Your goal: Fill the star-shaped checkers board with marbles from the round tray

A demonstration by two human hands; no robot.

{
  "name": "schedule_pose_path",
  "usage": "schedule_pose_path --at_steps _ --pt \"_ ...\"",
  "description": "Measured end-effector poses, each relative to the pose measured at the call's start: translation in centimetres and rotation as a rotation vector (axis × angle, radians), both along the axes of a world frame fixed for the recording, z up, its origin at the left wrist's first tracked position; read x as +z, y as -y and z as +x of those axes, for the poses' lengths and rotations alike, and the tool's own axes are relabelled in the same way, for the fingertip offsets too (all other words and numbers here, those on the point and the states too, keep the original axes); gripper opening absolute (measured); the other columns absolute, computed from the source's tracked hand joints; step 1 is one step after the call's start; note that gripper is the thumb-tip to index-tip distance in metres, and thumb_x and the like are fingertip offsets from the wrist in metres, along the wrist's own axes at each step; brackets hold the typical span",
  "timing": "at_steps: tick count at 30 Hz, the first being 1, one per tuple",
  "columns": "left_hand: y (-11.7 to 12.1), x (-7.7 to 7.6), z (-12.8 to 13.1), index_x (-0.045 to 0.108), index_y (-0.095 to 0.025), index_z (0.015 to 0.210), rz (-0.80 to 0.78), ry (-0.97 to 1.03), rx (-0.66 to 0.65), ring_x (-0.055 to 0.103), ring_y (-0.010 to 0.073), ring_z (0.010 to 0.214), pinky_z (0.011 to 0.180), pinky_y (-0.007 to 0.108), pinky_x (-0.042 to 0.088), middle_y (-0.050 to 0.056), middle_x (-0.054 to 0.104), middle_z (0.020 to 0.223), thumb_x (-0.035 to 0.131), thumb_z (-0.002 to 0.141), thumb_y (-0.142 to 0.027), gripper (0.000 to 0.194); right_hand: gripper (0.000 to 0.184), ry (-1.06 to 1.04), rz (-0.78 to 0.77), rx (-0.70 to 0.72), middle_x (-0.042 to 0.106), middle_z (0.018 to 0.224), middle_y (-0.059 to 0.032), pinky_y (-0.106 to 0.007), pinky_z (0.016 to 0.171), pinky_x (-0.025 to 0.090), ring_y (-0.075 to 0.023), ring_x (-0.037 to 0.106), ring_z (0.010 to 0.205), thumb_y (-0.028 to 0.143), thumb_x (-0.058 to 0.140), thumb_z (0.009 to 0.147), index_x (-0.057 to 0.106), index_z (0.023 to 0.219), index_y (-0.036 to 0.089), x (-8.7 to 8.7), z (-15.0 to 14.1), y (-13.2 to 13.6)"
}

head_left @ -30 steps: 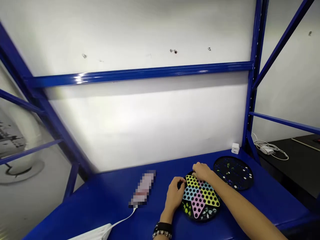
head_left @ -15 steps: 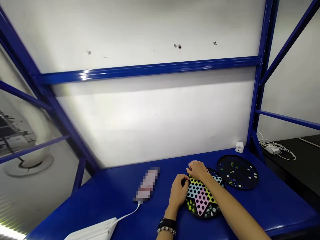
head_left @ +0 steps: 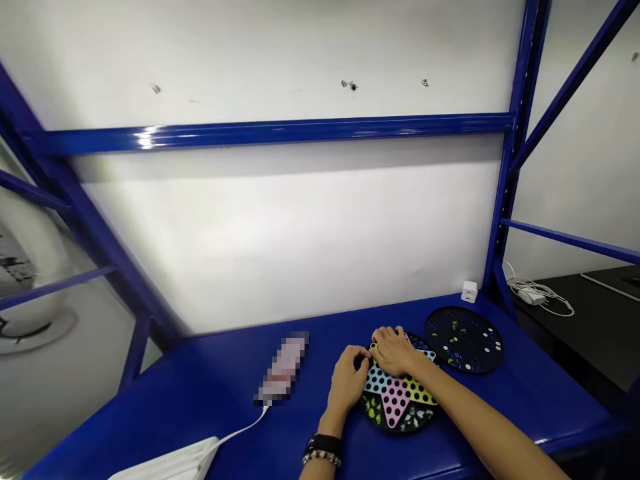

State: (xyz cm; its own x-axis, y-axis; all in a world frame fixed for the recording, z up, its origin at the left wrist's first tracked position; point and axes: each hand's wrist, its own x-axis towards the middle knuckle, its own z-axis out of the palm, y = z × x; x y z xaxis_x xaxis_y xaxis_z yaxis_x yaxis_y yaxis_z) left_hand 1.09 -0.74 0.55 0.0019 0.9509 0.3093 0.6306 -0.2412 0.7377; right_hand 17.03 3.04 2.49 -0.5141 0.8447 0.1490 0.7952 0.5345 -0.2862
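A round black Chinese-checkers board (head_left: 400,400) with a star of yellow, pink and light-blue peg-hole triangles lies on the blue shelf (head_left: 200,400). My left hand (head_left: 347,383) rests at its left rim, fingers curled against the edge. My right hand (head_left: 395,350) lies on the board's far left part, fingers bent down onto the star; what they pinch, if anything, is hidden. A second round black board (head_left: 465,339) with small white and green dots lies just to the right, untouched.
A blurred pinkish object (head_left: 281,370) lies left of the hands, with a white cable running to a white block (head_left: 173,463) at the front edge. A small white plug (head_left: 469,292) stands by the blue upright. White cables (head_left: 535,293) lie on the black table at right.
My right hand has slid leftward and nearer over the star board. My left hand stays at the board's left rim. The view has shifted slightly.
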Motion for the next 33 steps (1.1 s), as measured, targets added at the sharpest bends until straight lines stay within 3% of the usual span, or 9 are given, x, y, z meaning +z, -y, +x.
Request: schedule_pose_path --at_steps 3,7,10,13,19,24,27,33 --pt "-0.2 -0.2 -0.2 0.064 -0.022 0.086 -0.007 -0.004 -0.006 0.063 0.021 0.094 0.087 0.036 0.049 0.004 0.068 0.096 0.047 0.081 -0.025 0.018 0.046 -0.078 -0.029 -0.021 0.047 0.14 -0.0149 -0.048 0.107 0.024 -0.0271 0.04 0.128 0.042 0.028 0.099 0.044 0.135 0.018 0.5 2.4 0.2" --pt "-0.3 -0.2 -0.3 0.064 -0.023 0.086 -0.015 -0.01 -0.013 0.063 0.0205 0.094 0.086 0.034 0.049 0.003 0.068 0.097 0.048 0.082 -0.025 0.017 0.054 -0.104 0.08 -0.427 0.039 0.147 -0.0163 -0.046 0.107 0.024 -0.0295 0.029 0.136 0.045 0.032 0.097 0.039 0.142 0.016 0.8 8.8 -0.7" --pt "-0.3 -0.1 -0.2 0.064 -0.023 0.086 -0.018 -0.005 -0.005 0.064 0.0207 0.092 0.085 0.034 0.049 0.004 0.068 0.096 0.048 0.081 -0.025 0.017 0.05 0.029 0.03 -0.62 0.047 0.136 -0.0184 -0.048 0.098 0.033 -0.0341 0.041 0.124 0.046 0.039 0.094 0.05 0.132 0.015 0.0 14.0 -1.3" --pt "-0.4 -0.1 -0.2 0.063 -0.023 0.086 -0.029 -0.003 0.0 0.063 0.021 0.093 0.085 0.034 0.049 0.004 0.068 0.097 0.047 0.081 -0.025 0.018 0.045 0.107 0.047 -0.629 0.055 0.12 -0.0168 -0.043 0.09 0.037 -0.0318 0.05 0.111 0.049 0.04 0.093 0.058 0.117 0.016 -1.3 16.8 -1.0" --pt "-0.5 -0.2 -0.3 0.063 -0.023 0.086 -0.012 0.012 -0.006 0.064 0.0216 0.095 0.088 0.035 0.049 0.005 0.068 0.098 0.047 0.081 -0.027 0.018 0.028 0.152 0.137 -0.598 0.061 0.107 -0.0123 -0.032 0.079 0.04 -0.0246 0.056 0.1 0.037 0.042 0.094 0.061 0.097 0.017 -1.9 16.6 -0.5" --pt "-0.7 -0.5 -0.5 0.063 -0.023 0.087 -0.024 -0.01 -0.01 0.064 0.0212 0.094 0.088 0.035 0.049 0.004 0.068 0.098 0.046 0.081 -0.028 0.019 0.03 0.154 0.047 -0.555 0.067 0.093 -0.0083 -0.029 0.072 0.039 -0.0201 0.063 0.083 0.029 0.037 0.097 0.064 0.091 0.019 -1.4 16.4 -0.6" --pt "-0.7 -0.4 -0.5 0.062 -0.023 0.087 -0.02 -0.016 -0.014 0.064 0.0214 0.094 0.088 0.036 0.049 0.004 0.068 0.098 0.045 0.082 -0.028 0.019 0.034 0.169 0.049 -0.565 0.07 0.086 -0.0103 -0.029 0.072 0.04 -0.0218 0.066 0.081 0.031 0.037 0.097 0.067 0.087 0.018 -1.1 16.4 -0.5" --pt "-0.7 -0.2 -0.5 0.062 -0.023 0.083 -0.009 -0.004 0.0 0.064 0.0222 0.093 0.086 0.035 0.05 0.004 0.069 0.096 0.047 0.08 -0.029 0.017 0.043 0.165 0.092 -0.642 0.071 0.092 -0.0169 -0.033 0.076 0.043 -0.0258 0.068 0.086 0.032 0.035 0.097 0.073 0.087 0.015 -1.4 16.1 -0.2"
